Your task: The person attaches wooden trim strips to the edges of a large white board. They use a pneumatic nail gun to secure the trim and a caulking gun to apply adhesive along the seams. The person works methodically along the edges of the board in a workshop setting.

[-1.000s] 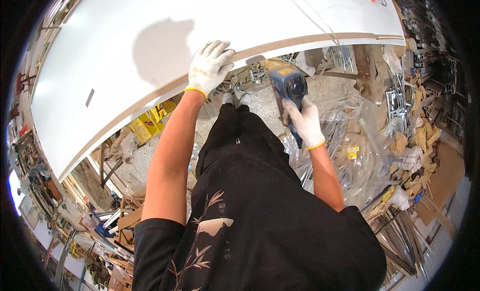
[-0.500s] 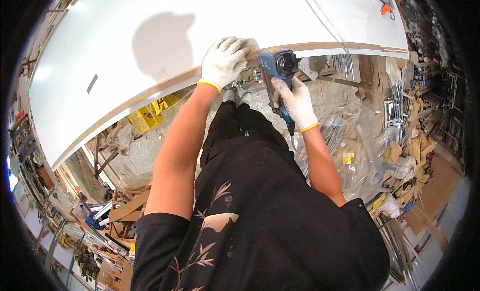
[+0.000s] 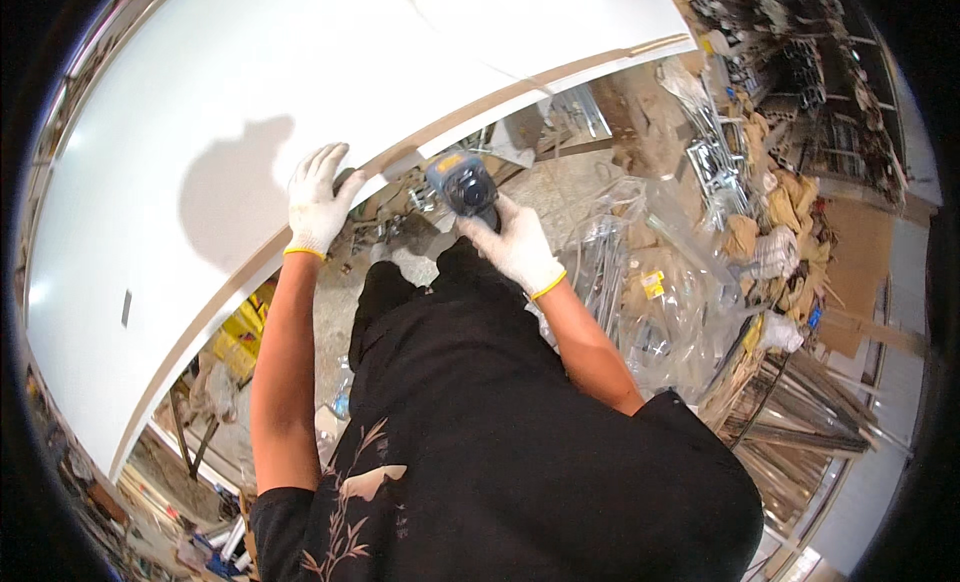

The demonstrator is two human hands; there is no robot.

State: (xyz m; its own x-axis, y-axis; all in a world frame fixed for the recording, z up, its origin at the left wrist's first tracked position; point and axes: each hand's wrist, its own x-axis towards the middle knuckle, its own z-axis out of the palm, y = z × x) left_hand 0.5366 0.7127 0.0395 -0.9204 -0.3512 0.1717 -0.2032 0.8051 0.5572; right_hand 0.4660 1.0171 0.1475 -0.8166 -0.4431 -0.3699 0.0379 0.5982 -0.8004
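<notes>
The tool is held just beside the board's near edge, grasped in the right hand; the left hand is laid unclenched, fingers extended, at that edge. The tool is judged rigid and somewhat top-heavy, best held by its handle; the board, seemingly stiff and smooth, is best steadied along its edge. One tool, one board, two gloved hands and, nearer than the board, one yellow label are counted

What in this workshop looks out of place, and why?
The short grey oblong patch looks odd, standing out on the plain left part of the large flat white panel. Crumpled clear plastic sheeting lies untidily bunched at right.
</notes>
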